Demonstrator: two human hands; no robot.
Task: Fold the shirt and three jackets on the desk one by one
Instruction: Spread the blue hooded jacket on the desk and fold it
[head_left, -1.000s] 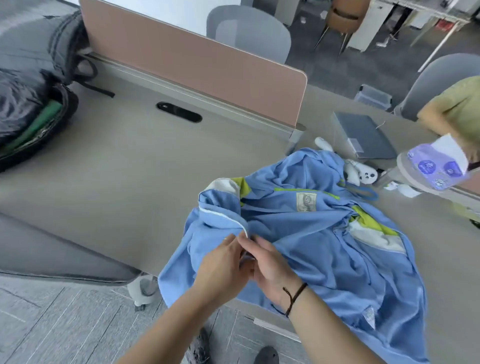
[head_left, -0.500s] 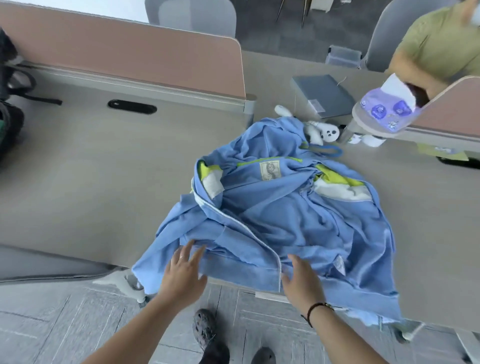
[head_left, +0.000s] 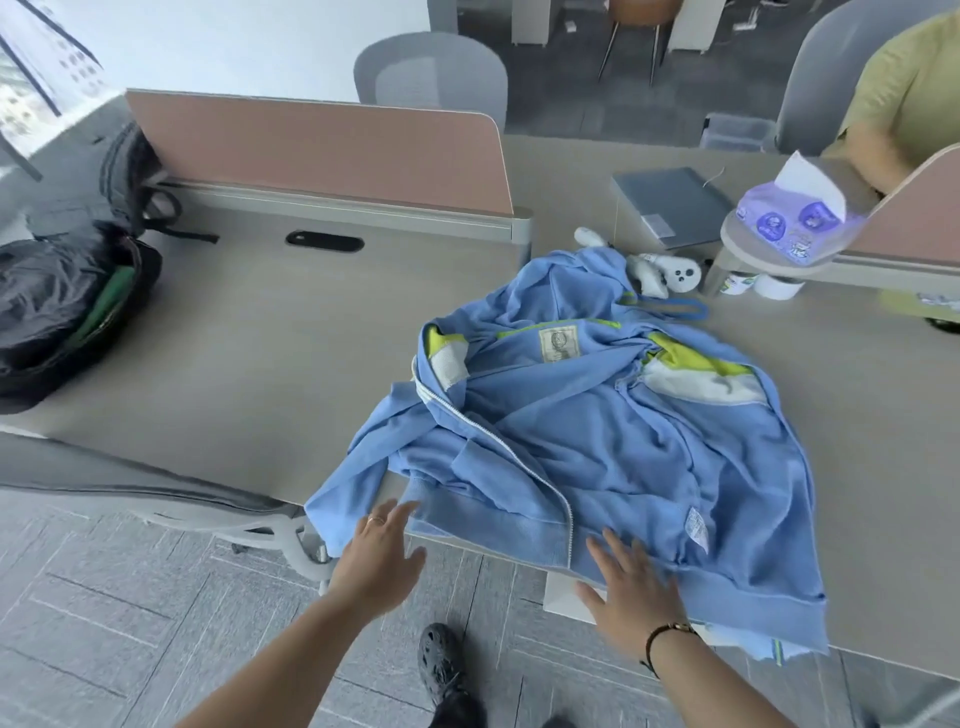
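Note:
A light blue zip jacket with yellow-green and white panels lies crumpled, inside up, on the grey desk; its hem hangs over the near edge. My left hand hovers at the hem's left corner, fingers spread and straight. My right hand, a dark band on its wrist, lies flat against the hem just right of the white zipper. Neither hand grips the cloth.
A dark bag with black and green garments sits at the desk's left end. Pink dividers, a laptop, white controllers and a tissue pack stand behind the jacket. A seated person is far right. A grey chair is near left.
One second ago both hands pinched the jacket's zipper edge together. They let go, moved apart and down to the hem, and the jacket now lies spread wider on the desk.

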